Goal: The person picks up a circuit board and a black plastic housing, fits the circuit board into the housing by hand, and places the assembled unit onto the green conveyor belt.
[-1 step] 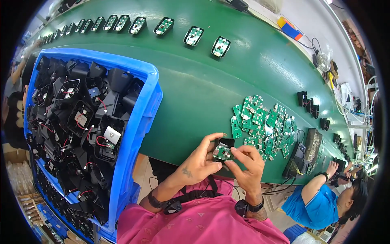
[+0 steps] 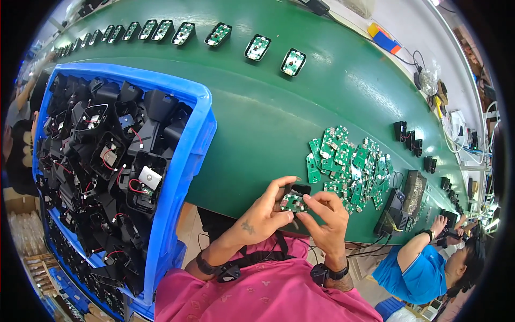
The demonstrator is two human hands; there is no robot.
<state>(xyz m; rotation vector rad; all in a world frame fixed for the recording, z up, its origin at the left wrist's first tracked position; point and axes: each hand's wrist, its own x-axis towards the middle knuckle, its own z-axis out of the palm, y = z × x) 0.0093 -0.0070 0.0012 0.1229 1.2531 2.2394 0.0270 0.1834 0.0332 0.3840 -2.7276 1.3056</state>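
Note:
My left hand (image 2: 266, 213) is wrapped round a small black plastic housing (image 2: 298, 189), fingers along its far side and thumb at the near edge. A green circuit board (image 2: 293, 202) sits at the housing's open face, slightly tilted; whether it is fully seated I cannot tell. My right hand (image 2: 325, 217) pinches the board's right edge between thumb and fingertips. Just beyond the right hand lies a loose pile of green circuit boards (image 2: 351, 166) on the green table (image 2: 252, 134).
A blue crate (image 2: 203, 115) full of black housings with red wires stands at left. Housings fitted with boards (image 2: 293, 62) line the table's far side. A black device (image 2: 394, 210) with cables is at right, near a co-worker in a blue shirt (image 2: 413, 271).
The view has shifted very slightly. My hands keep the same hold on the housing and board, and the board's tilt looks marginally different.

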